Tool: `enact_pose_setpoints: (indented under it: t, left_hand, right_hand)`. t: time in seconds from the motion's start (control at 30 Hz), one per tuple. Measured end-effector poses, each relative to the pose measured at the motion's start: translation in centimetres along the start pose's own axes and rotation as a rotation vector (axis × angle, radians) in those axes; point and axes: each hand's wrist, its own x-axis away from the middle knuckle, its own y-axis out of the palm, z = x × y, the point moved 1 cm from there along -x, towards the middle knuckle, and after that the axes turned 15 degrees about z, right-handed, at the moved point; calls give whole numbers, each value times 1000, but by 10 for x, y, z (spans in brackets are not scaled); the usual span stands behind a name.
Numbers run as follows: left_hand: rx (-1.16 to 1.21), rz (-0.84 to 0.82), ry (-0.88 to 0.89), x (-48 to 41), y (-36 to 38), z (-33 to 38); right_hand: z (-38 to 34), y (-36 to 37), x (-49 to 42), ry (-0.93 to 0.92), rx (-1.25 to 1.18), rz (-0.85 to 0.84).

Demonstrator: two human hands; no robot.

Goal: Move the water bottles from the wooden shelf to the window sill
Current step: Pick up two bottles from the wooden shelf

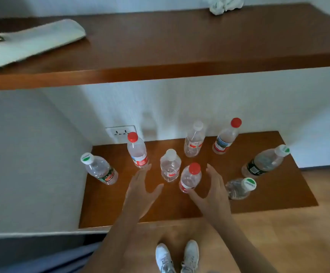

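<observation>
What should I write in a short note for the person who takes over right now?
Left hand: open, empty, near the white-capped bottle.
Right hand: open, thumb touching the front red-capped bottle, no grip yet.
Bottles: all eight in view stand on the lower wooden shelf.
Done: no bottle lifted here; window sill not visible.
Left: carry all eight over.

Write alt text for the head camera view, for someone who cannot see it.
Two bare hands reach down toward eight plastic water bottles standing on a low wooden shelf: the right hand is open around a red-capped bottle, the left hand open beside a white-capped bottle. A higher wooden ledge holds a folded cloth.
</observation>
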Motion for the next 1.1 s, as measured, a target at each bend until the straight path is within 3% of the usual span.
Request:
enact_pose_setpoints:
  t: [0.2,0.47,0.83,1.1]
  left_hand:
    - [121,-136,-130,-34,36,-11]
    - [256,-250,-39,-52,64,-6]
    - [314,-184,-115,-61,79,1]
    - [378,-133,-134,-41,40,30]
  right_hand:
    - [25,40,-10,171,-123,-23]
    - [42,76,-22,169,-213,3]
    - [37,71,-25,162,-196,49]
    - [6,38,-30,85,-281,142]
